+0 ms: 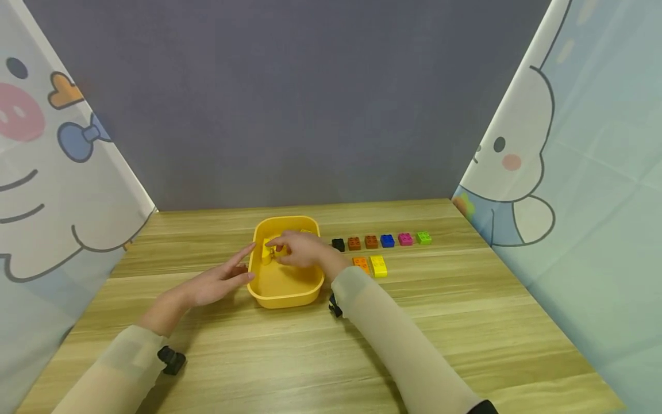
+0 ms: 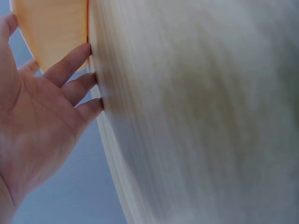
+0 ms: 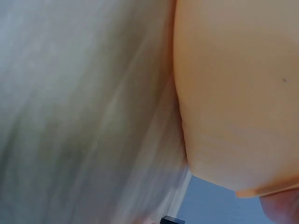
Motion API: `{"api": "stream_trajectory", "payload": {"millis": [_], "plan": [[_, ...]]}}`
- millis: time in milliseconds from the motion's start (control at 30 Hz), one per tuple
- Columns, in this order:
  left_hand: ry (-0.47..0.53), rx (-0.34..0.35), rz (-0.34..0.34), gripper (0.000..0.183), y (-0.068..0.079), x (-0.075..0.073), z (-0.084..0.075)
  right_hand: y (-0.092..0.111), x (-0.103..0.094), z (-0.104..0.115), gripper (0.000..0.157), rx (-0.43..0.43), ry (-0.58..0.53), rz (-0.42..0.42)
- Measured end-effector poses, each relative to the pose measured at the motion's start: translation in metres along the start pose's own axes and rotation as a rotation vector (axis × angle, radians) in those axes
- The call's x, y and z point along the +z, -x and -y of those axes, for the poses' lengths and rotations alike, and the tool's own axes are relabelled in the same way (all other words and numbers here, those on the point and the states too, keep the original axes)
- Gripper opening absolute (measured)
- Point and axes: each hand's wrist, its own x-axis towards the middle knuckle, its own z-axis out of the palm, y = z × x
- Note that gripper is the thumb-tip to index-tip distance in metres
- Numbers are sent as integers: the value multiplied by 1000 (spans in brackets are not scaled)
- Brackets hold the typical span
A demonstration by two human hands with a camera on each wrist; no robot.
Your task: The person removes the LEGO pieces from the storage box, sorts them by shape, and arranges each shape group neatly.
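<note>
A yellow plastic bin (image 1: 289,301) stands on the wooden table, with yellow bricks (image 1: 266,253) inside toward its far left. My right hand (image 1: 300,249) reaches over the bin's right wall, its index fingertip right at those bricks and the thumb a little apart from it. Only a fingertip (image 3: 280,209) of this hand shows in the right wrist view, beyond the bin's wall (image 3: 233,93). On the left, my left hand (image 1: 217,283) has its fingers stretched out, index finger and thumb at the bin's left rim. The left wrist view shows this hand's palm and spread fingers.
Right of the bin runs a row of small bricks: black (image 1: 338,245), brown (image 1: 370,241), blue (image 1: 387,241), magenta (image 1: 405,238) and lime green (image 1: 424,237). Nearer lie an orange brick (image 1: 360,264), partly behind my right forearm, and a yellow brick (image 1: 378,266). A grey panel (image 1: 305,115) rises behind the table.
</note>
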Motion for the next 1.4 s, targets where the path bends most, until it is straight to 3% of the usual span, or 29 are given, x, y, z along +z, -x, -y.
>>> {"api": "stream_trajectory", "payload": {"millis": [133,233,333,467,900,1400], "plan": [[-4,-5,1,82,0,1,1,1,1,1,44,-19,52,16],[-4,-4,2,82,0,1,2,2,0,1,38,-35,11,11],[-1,4,-2,81,0,1,2,3,0,1,39,-51,-21,4],[12,13,-3,81,0,1,3,5,1,2,46,-55,20,22],[8,11,3,81,0,2,2,7,2,2,43,-50,27,26],[10,15,5,81,1,0,-2,6,1,1,25,-50,-45,-24]]}}
